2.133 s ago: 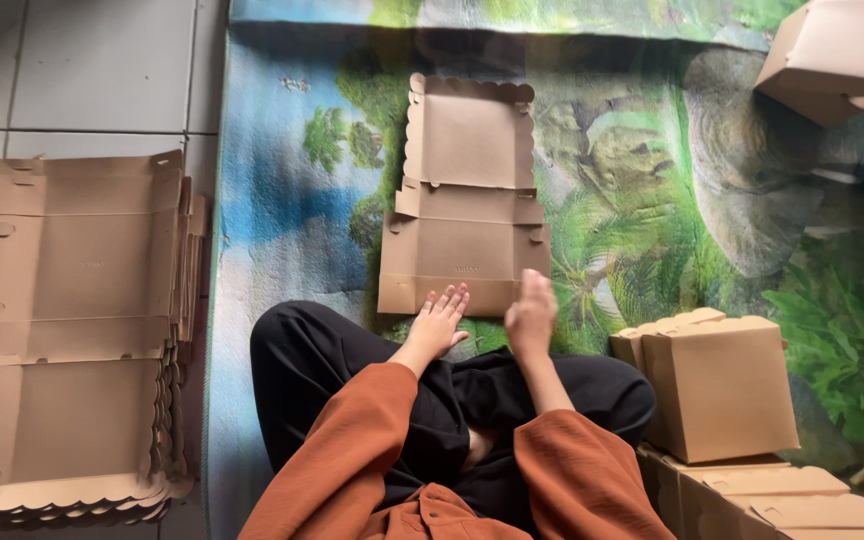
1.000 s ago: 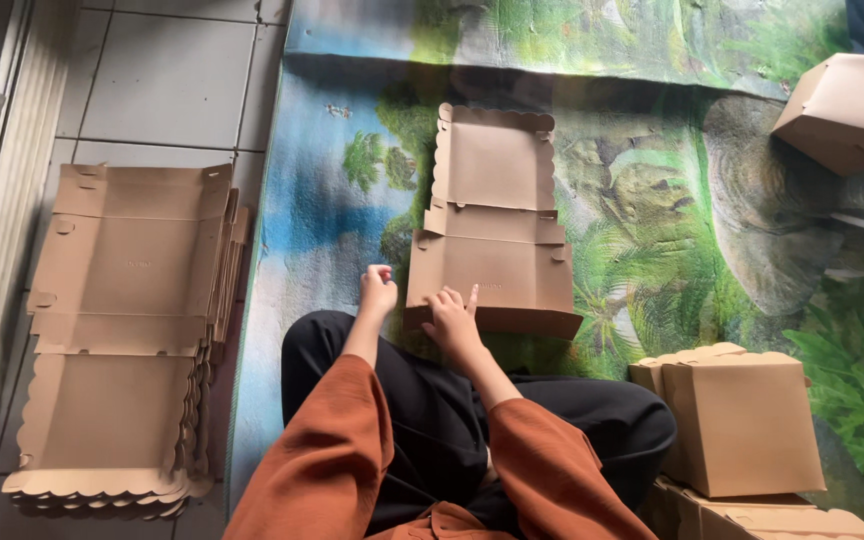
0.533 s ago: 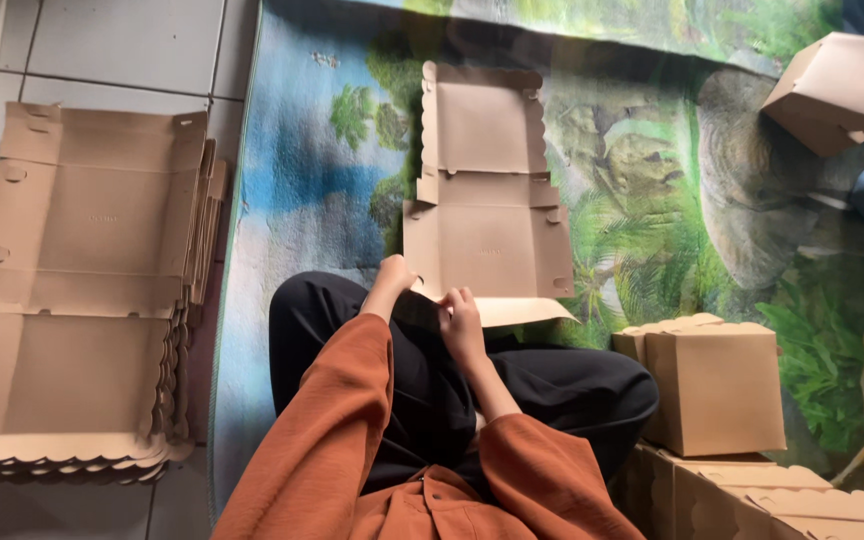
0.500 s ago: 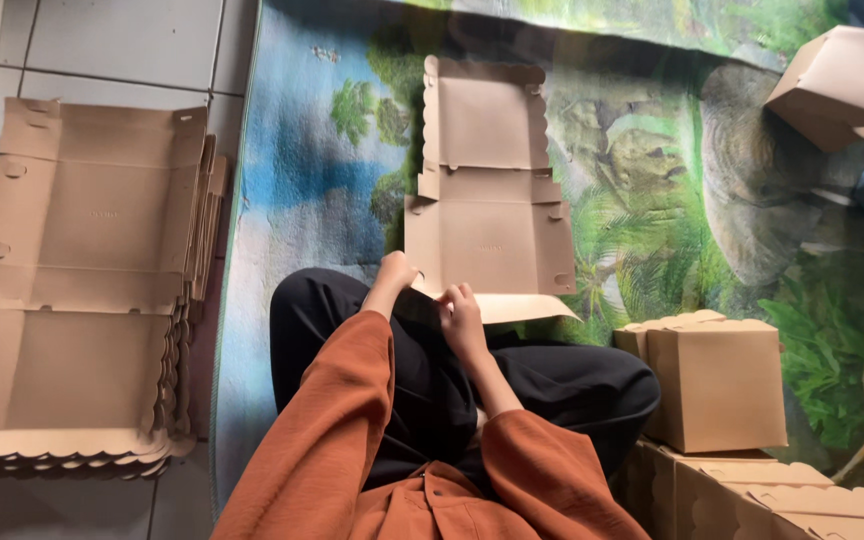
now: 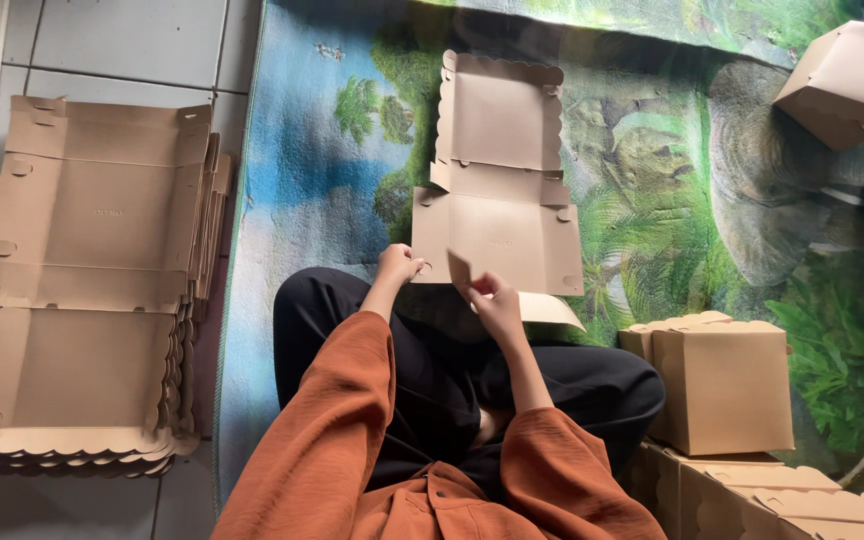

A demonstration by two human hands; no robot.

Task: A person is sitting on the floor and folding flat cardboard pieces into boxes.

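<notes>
- A flat cardboard box blank (image 5: 500, 190) lies unfolded on the printed jungle mat (image 5: 652, 200), straight ahead of the seated person's knees, its scalloped far panel pointing away from the person.
- The left hand (image 5: 397, 266) sits at the near left corner of the box blank, its grip clenched on that corner's edge; exactly which fingers pinch it cannot be told.
- The right hand (image 5: 492, 300) is at the near edge of the box blank, just right of the left hand, its grip grasping a small side tab (image 5: 458, 270) that stands up from the blank.
- A lighter near flap (image 5: 550, 310) of the same box blank sticks out to the right of the right hand, lying over the person's black trouser leg (image 5: 572, 380).
- Orange sleeves (image 5: 342, 420) cover both forearms up to the wrists.
- Well left of the box blank, on the tiled floor (image 5: 132, 50) beside the mat, rests a stack of flat blanks (image 5: 97, 280) with scalloped edges showing at its near end.
- Right of the box blank and nearer the person, a folded box (image 5: 717, 385) stands closed on the mat, with more folded boxes (image 5: 782, 495) just beside it at the picture's lower edge.
- Far right of the box blank, at the top corner, another closed box (image 5: 847, 80) sits tilted.
</notes>
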